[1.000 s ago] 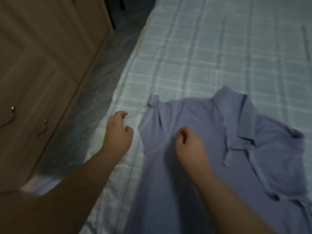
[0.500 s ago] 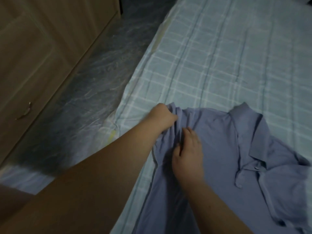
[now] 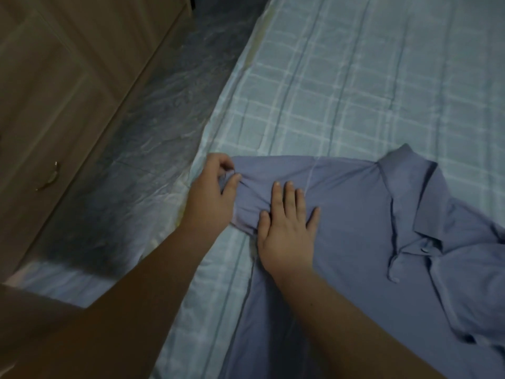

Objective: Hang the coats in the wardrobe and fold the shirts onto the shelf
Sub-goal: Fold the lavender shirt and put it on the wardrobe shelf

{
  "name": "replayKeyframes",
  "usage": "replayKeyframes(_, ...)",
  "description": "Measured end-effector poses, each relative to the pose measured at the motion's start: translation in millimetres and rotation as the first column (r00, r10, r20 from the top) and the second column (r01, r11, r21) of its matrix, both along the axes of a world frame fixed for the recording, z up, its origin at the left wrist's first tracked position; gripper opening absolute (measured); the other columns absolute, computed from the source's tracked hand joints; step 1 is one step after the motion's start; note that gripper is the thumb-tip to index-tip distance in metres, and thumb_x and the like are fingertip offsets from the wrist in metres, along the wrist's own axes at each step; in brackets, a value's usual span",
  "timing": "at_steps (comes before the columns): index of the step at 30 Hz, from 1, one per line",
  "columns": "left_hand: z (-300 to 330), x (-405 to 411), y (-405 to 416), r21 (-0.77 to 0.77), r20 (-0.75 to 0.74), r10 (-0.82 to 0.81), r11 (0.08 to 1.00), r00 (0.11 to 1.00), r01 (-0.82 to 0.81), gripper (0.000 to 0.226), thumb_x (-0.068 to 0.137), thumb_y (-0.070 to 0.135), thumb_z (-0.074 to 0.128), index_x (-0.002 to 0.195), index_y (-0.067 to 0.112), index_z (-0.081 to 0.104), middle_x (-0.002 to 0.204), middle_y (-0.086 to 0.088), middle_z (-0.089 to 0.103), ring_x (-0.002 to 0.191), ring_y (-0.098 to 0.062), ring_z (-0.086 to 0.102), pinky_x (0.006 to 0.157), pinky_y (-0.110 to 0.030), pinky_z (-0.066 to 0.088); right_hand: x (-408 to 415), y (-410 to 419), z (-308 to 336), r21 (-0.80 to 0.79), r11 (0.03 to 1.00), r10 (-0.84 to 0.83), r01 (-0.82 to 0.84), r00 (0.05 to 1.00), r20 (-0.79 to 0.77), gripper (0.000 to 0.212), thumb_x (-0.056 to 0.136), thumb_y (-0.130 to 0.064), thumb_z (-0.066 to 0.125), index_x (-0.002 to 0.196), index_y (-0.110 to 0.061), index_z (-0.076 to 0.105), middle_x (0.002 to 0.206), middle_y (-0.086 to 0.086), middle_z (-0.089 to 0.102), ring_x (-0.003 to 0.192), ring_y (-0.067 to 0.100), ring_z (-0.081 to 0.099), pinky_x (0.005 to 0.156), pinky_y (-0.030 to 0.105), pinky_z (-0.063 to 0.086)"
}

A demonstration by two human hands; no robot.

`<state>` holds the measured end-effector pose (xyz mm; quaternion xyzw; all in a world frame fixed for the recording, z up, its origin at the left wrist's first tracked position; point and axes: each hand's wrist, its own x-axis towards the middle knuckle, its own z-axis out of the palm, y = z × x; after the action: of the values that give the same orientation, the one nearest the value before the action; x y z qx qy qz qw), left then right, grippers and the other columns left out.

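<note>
Left hand (image 3: pixel 211 196) pinching the sleeve end (image 3: pixel 247 187) of a blue polo shirt (image 3: pixel 369 242), thumb and curled fingers bunching the fabric into a few little creases right at the grip. Right hand (image 3: pixel 287 231) laid flat just beside it, palm down, fingers straight and slightly spread, pressing on the shirt near the shoulder seam and gripping nothing. Both forearms bare, coming in from the near edge. Shirt itself spread out on the bed (image 3: pixel 355 91), collar (image 3: pixel 404 192) toward the far right, sleeve stretched out to the left almost to the mattress edge, body running off the near side of the view. Soft, smooth knit look, kinda matte, periwinkle-ish in this dim light. Collar folded down, pointed, with a short button placket (image 3: pixel 410 258) hanging open and a small pale button (image 3: pixel 424 250) showing; can't tell how the rest of the placket is fastened. Right side of the shirt rumpled into looser folds. Bedsheet underneath a pale blue plaid, grid of lighter and darker stripes, fairly flat with mild wrinkles. Floor (image 3: pixel 153 138) to the left of the bed looking glossy and marbled, grey, maybe a vinyl covering, hard to say. Wooden wardrobe (image 3: pixel 68 77) along the far left, light brown panelled fronts with a curved metal handle (image 3: pixel 49 177) on one door.
</note>
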<state>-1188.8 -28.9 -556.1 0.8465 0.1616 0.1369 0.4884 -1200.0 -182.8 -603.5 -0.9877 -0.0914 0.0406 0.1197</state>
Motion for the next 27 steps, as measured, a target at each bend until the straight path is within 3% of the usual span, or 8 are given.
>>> replayKeyframes(3,-10.3,0.8,2.1,0.124,0.003,0.018,0.992,1.000,-0.018,0.013,0.093,0.007,0.057,0.100,0.018,0.055,0.096,0.002,0.055,0.085,-0.003,0.049,0.077,-0.003,0.034,-0.4,-3.1,-1.9,-0.042,0.999,0.013,-0.015,0.999,-0.037,0.063,0.100,-0.051,0.021,0.157,-0.027,0.015,0.164,0.002,0.016,0.151,0.024,0.011,0.117,0.062,0.003)
replayKeyframes(7,-34.5,-1.6,3.2,0.281,-0.298,0.025,0.958,0.954,0.063,0.009,0.092,0.008,0.055,0.091,0.018,0.054,0.093,-0.010,0.049,0.083,-0.024,0.051,0.075,-0.027,0.037,-3.0,-5.5,-9.7,-0.109,0.992,0.039,-0.058,0.985,-0.170,0.066,0.099,-0.056,0.014,0.157,-0.029,0.000,0.166,0.002,-0.003,0.152,0.025,-0.006,0.115,0.063,-0.005)
replayKeyframes(9,-28.1,-0.3,0.1,0.265,-0.269,0.072,0.964,0.960,0.002,0.009,0.091,0.008,0.057,0.094,0.015,0.061,0.097,-0.012,0.051,0.086,-0.024,0.053,0.077,-0.020,0.033,-0.2,-6.4,-7.6,-0.090,0.993,0.055,-0.073,0.980,-0.189,0.066,0.099,-0.055,0.013,0.157,-0.028,-0.002,0.166,0.001,-0.006,0.151,0.025,-0.008,0.114,0.064,-0.006)
replayKeyframes(13,16.4,12.9,-30.2,0.302,-0.015,0.060,0.952,0.998,-0.052,0.014,0.090,0.007,0.058,0.097,0.012,0.069,0.105,-0.010,0.058,0.085,0.001,0.044,0.080,-0.003,0.028,-1.2,-26.9,14.5,0.140,0.989,0.070,-0.053,0.991,-0.116,0.061,0.099,-0.046,0.019,0.156,-0.024,0.020,0.164,0.002,0.016,0.151,0.024,0.010,0.119,0.057,0.006)
replayKeyframes(16,35.8,20.0,-89.1,0.330,0.028,-0.137,0.936,0.990,0.120,0.021,0.092,0.015,0.054,0.105,0.014,0.070,0.115,-0.004,0.058,0.088,0.002,0.049,0.085,-0.005,0.037,-9.9,-65.1,25.7,0.247,0.966,-0.064,0.071,0.997,-0.038,0.061,0.096,-0.037,0.027,0.152,-0.015,0.031,0.159,0.009,0.031,0.147,0.028,0.024,0.118,0.054,0.020)
replayKeyframes(19,22.4,11.8,-156.2,0.336,-0.100,-0.390,0.853,0.915,0.400,0.036,0.090,0.020,0.044,0.120,0.016,0.063,0.128,-0.003,0.056,0.106,-0.019,0.061,0.091,-0.035,0.051,-26.2,-114.9,27.1,0.311,0.930,-0.202,0.196,0.979,-0.013,0.059,0.095,-0.028,0.034,0.150,-0.008,0.035,0.155,0.013,0.037,0.144,0.031,0.029,0.115,0.054,0.027)
replayKeyframes(22,-2.8,-2.9,-197.9,0.223,-0.368,-0.483,0.783,0.794,0.580,0.053,0.089,0.021,0.051,0.142,0.024,0.044,0.146,-0.007,0.042,0.122,-0.029,0.053,0.101,-0.043,0.046,-43.9,-168.9,26.3,0.317,0.908,-0.287,0.273,0.958,-0.004,0.062,0.087,-0.017,0.047,0.146,-0.002,0.038,0.151,0.017,0.040,0.143,0.036,0.031,0.115,0.054,0.029)
replayKeyframes(27,-8.3,-30.9,-233.5,0.148,-0.412,-0.378,0.870,0.829,0.470,0.034,0.087,0.018,0.050,0.118,0.020,0.064,0.120,-0.006,0.064,0.107,-0.027,0.062,0.094,-0.041,0.049,-60.0,-237.5,28.2,0.298,0.917,-0.284,0.263,0.959,0.026,0.063,0.080,-0.011,0.051,0.142,0.000,0.044,0.149,0.019,0.043,0.140,0.037,0.035,0.115,0.050,0.030)
